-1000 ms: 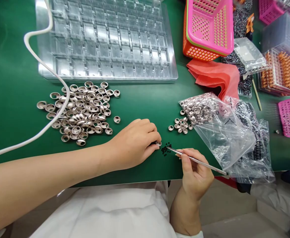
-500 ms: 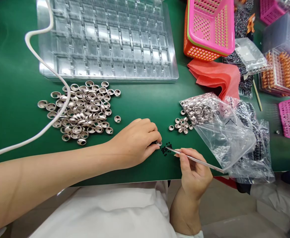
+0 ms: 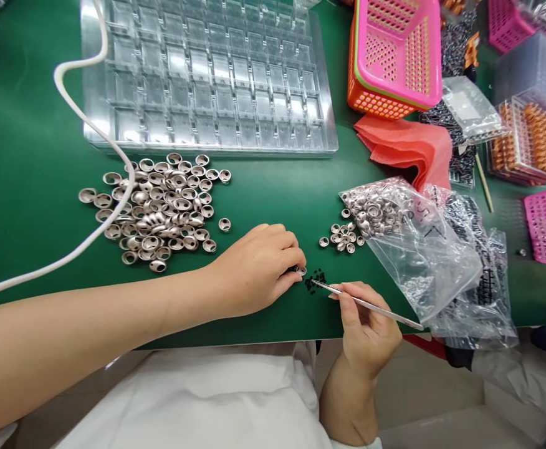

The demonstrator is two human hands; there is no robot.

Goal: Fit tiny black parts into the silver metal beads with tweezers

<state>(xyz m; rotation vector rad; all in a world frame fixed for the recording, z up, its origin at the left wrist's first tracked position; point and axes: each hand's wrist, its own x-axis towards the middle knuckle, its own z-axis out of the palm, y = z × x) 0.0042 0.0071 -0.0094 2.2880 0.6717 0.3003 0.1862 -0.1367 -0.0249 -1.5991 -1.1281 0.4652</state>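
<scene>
my left hand (image 3: 258, 268) lies curled on the green mat (image 3: 20, 156), fingertips pinching a small metal ring (image 3: 300, 270) and pressing it to the surface. my right hand (image 3: 364, 324) is closed in a pen-style grip on a thin metal pick (image 3: 366, 304). the pick's long axis runs from lower right to upper left; its tip points at a small cluster of black parts (image 3: 314, 280) on the mat

key relation: the black parts lie just right of the held ring and just beside the pick tip, between my two hands. the pick tip touches or nearly touches the cluster; which one cannot be told. the ring sits left of the cluster, close by but apart from it. the right hand, through the pick, is nearer the black parts; the left hand alone is on the ring

outward: a loose pile of metal rings (image 3: 161, 209) lies to the upper left of the left hand, with a white cable (image 3: 114, 146) crossing its left edge. a smaller group of rings (image 3: 343, 237) lies at the mouth of a clear plastic bag (image 3: 417, 249) to the right. a clear compartment tray (image 3: 207, 75) sits at the far side of the mat, with a pink basket (image 3: 394, 50) and a red cloth (image 3: 408, 146) to its right
</scene>
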